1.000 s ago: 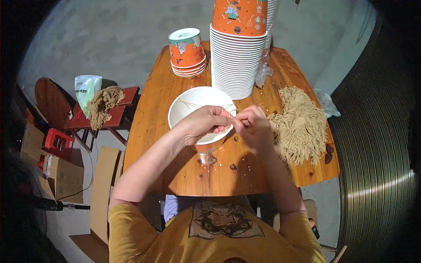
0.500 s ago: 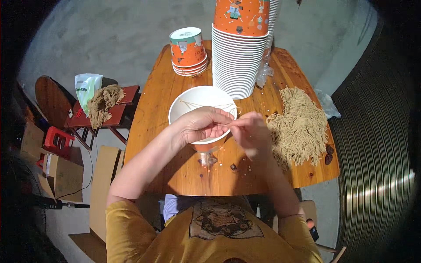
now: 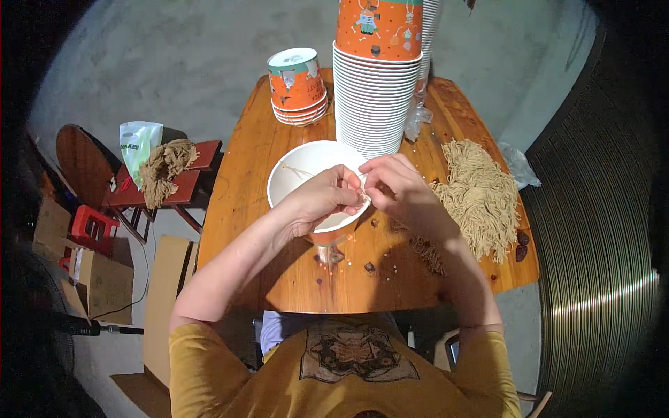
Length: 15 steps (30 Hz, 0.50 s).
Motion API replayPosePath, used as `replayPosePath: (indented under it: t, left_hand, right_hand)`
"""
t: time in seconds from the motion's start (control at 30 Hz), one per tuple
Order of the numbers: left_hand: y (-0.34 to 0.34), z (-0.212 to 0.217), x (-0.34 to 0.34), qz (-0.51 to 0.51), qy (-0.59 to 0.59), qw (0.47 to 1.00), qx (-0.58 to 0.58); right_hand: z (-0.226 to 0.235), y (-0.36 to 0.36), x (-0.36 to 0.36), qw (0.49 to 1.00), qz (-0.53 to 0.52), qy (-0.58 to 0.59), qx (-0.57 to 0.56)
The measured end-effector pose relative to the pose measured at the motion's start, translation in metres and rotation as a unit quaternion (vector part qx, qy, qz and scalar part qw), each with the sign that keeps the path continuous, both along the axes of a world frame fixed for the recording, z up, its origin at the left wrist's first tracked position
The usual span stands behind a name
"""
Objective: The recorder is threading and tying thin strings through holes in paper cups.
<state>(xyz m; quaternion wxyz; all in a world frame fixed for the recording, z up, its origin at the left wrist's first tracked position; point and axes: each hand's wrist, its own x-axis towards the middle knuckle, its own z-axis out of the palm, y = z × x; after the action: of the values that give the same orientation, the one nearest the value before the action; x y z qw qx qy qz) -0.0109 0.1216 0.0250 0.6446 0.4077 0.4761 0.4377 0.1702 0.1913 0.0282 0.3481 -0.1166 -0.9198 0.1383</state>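
Observation:
In front of me a paper bucket (image 3: 284, 187), white inside, stands open end up with part of its orange outside showing below the rim. A thin beige string (image 3: 296, 171) lies across its opening. At the bucket's right rim my left hand (image 3: 322, 200) is closed, its fingertips pinching the string. Touching those fingertips from the right, my right hand (image 3: 398, 184) has its thumb and forefinger pinched on the string at the rim. Where the string runs between the fingers is mostly hidden.
A tall stack of paper buckets (image 3: 373, 104) and a shorter upturned stack (image 3: 298, 87) stand at the back of the wooden table (image 3: 240, 209). Beige strings lie in a heap (image 3: 481, 202) at right. Left of the table, a red bench (image 3: 182, 182) bears a bag and more string.
My right hand has moved up and closer over the rim, against my left fingertips. My left hand has stayed nearly in place, its fingers more curled.

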Motion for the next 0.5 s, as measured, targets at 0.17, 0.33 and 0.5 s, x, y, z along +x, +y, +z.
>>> replayPosePath:
  t: [0.17,0.33,0.5]
  left_hand:
    - [-0.002,0.0,0.001,0.008,0.026,0.998,0.065]
    - [-0.007,0.009,0.008,-0.007,0.124,0.987,0.102]
    - [-0.01,0.006,0.009,-0.005,0.194,0.97,0.148]
  right_hand:
    - [-0.007,-0.007,0.0,0.991,0.003,0.073,-0.112]
    - [-0.024,-0.011,-0.003,0.979,0.038,0.16,-0.121]
    - [-0.036,-0.006,-0.007,0.969,0.072,0.199,-0.125]
